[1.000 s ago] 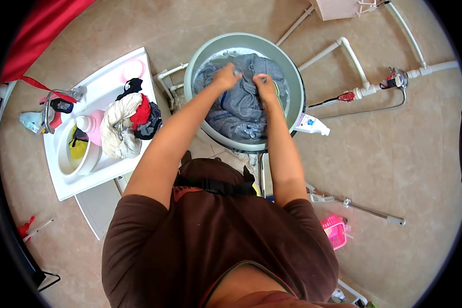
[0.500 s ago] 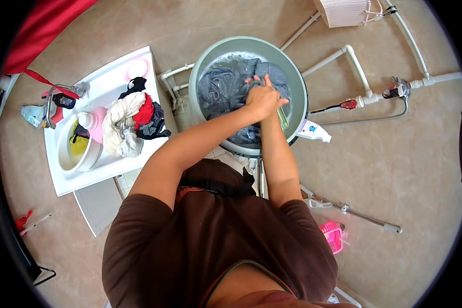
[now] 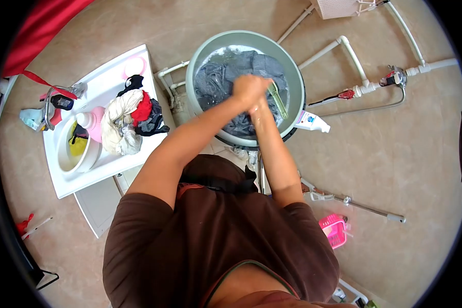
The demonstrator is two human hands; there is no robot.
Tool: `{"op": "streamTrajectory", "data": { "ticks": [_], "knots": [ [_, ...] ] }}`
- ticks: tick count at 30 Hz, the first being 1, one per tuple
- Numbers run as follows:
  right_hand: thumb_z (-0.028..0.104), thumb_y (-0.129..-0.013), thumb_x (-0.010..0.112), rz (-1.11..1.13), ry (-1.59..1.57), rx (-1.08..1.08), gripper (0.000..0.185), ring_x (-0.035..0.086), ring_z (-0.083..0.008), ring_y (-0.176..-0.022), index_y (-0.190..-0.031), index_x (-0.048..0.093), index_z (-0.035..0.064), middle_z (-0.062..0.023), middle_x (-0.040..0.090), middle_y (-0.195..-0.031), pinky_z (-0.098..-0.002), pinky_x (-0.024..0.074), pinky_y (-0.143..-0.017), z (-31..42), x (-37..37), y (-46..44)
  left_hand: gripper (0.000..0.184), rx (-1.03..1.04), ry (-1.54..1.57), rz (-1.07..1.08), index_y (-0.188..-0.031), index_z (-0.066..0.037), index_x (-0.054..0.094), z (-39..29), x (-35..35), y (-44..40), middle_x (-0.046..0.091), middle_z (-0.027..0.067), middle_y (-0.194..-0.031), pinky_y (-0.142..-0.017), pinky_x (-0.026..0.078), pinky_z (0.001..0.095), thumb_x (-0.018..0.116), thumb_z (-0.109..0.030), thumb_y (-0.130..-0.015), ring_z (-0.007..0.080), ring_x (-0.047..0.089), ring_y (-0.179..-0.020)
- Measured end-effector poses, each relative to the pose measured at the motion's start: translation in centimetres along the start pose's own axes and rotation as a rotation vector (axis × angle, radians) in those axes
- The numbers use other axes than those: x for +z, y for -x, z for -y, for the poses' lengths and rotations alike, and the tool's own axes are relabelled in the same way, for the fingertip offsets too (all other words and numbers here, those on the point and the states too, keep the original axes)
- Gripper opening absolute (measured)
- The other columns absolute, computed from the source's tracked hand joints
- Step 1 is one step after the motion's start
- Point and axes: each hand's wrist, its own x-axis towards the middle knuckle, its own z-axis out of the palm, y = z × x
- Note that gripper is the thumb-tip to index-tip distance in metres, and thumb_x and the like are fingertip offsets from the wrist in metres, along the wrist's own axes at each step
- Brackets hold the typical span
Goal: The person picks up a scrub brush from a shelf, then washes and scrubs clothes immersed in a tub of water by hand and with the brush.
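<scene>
The left hand (image 3: 250, 90), apart a second ago, now overlaps the right hand (image 3: 255, 107); their fingers' hold is hidden, so I cannot tell. Right of them: green handle (image 3: 278, 100). Around and below: soaked gray-blue cloth (image 3: 210, 80), apparently mostly ungripped, inside the basin (image 3: 241, 39).

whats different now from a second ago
The left hand has moved right, over the right hand; they were apart. The green tool beside them shows more fully. Whether either hand holds anything is unclear. The white bottle and clothes in the sink stayed put.
</scene>
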Motion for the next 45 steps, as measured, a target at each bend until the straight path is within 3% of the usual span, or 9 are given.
{"op": "streamTrajectory", "data": {
  "ticks": [1,4,7,11,16,26,33,41,45],
  "knots": [
    [0.039,-0.093,0.054,-0.43,0.554,0.089,0.04,0.063,-0.0189,-0.085,-0.113,0.057,0.0045,-0.0072,0.065,-0.106,-0.0337,0.0525,-0.07,1.9,6.6,3.8,0.044,0.004,-0.016,-0.051,-0.064,-0.012,0.067,2.2,0.9,-1.2,0.063,0.0157,-0.06,-0.048,0.049,0.0437,0.052,-0.043,-0.091,0.0318,0.064,-0.054],
    [0.037,-0.091,0.059,-0.379,0.274,0.129,0.035,0.062,-0.0202,-0.086,-0.103,0.06,0.005,-0.0103,0.064,-0.103,-0.0352,0.0505,-0.073,1.9,8.8,4.6,0.044,-0.123,-0.071,-0.074,-0.061,-0.013,0.064,1.5,-2.0,-1.1,0.061,0.0163,-0.058,-0.046,0.049,0.0416,0.054,-0.043,-0.09,0.0305,0.062,-0.052],
    [0.039,-0.09,0.061,-0.337,0.245,0.096,0.033,0.061,-0.0204,-0.084,-0.097,0.06,0.0069,-0.0097,0.063,-0.099,-0.0361,0.0507,-0.074,2.4,8.7,4.2,0.046,0.26,0.028,-0.308,-0.058,-0.012,0.064,-2.1,-1.6,3.0,0.063,0.0118,-0.057,-0.044,0.049,0.039,0.053,-0.043,-0.09,0.0272,0.064,-0.052],
    [0.041,-0.089,0.062,-0.517,0.431,0.201,0.032,0.06,-0.0207,-0.082,-0.089,0.059,0.0094,-0.0088,0.062,-0.093,-0.0372,0.0509,-0.074,1.9,8.7,5.0,0.045,0.062,-0.036,-0.17,-0.065,-0.01,0.064,1.8,-0.2,-0.1,0.063,0.013,-0.064,-0.048,0.048,0.0431,0.053,-0.045,-0.09,0.0336,0.061,-0.054],
    [0.039,-0.091,0.06,-0.36,0.461,0.023,0.029,0.06,-0.0214,-0.083,-0.087,0.06,0.0107,-0.0078,0.062,-0.09,-0.0379,0.0506,-0.075,7.1,8.7,6.3,0.043,-0.219,0.167,-0.264,-0.076,-0.005,0.066,5.4,-3.3,-1.5,0.065,0.0169,-0.068,-0.06,0.048,0.0412,0.048,-0.039,-0.095,0.0304,0.063,-0.062],
    [0.021,-0.094,0.059,-0.088,0.439,-0.132,0.028,0.054,-0.0178,-0.107,-0.114,0.06,0.0015,-0.0069,0.059,-0.113,-0.0327,0.0437,-0.096,12.7,6.6,6.7,0.042,-0.666,1.28,-0.023,-0.098,-0.001,0.067,7.1,-6.7,-0.4,0.067,0.0065,-0.09,-0.077,0.046,0.0283,0.047,-0.037,-0.099,0.015,0.059,-0.082],
    [-0.002,-0.087,0.051,-0.112,0.369,-0.169,0.033,0.055,-0.0159,-0.099,-0.119,0.057,-0.0005,-0.0076,0.057,-0.114,-0.0267,0.0456,-0.088,11.6,5.7,7.0,0.041,-0.526,1.249,0.102,-0.104,0.003,0.066,5.7,-7.5,0.3,0.067,0.0126,-0.1,-0.083,0.047,0.0298,0.064,-0.035,-0.089,0.0183,0.06,-0.093],
    [-0.001,-0.083,0.047,-0.165,0.727,-0.353,0.045,0.051,-0.013,-0.098,-0.128,0.052,0.0023,-0.0044,0.054,-0.116,-0.0237,0.0408,-0.085,13.0,8.8,8.5,0.042,-0.305,0.97,0.504,-0.103,0.003,0.068,6.8,-9.4,2.0,0.068,0.0118,-0.099,-0.084,0.046,0.0284,0.077,-0.029,-0.076,0.0176,0.061,-0.091],
    [0.015,-0.093,0.051,-0.184,0.652,-0.401,0.028,0.054,-0.0115,-0.088,-0.118,0.058,0.006,-0.0015,0.058,-0.102,-0.0259,0.045,-0.074,10.6,7.0,6.3,0.033,-0.111,0.767,0.013,-0.087,-0.001,0.067,5.9,-7.2,1.7,0.067,0.0129,-0.084,-0.074,0.048,0.0348,0.068,-0.034,-0.083,0.0225,0.062,-0.079]
  ]
}}
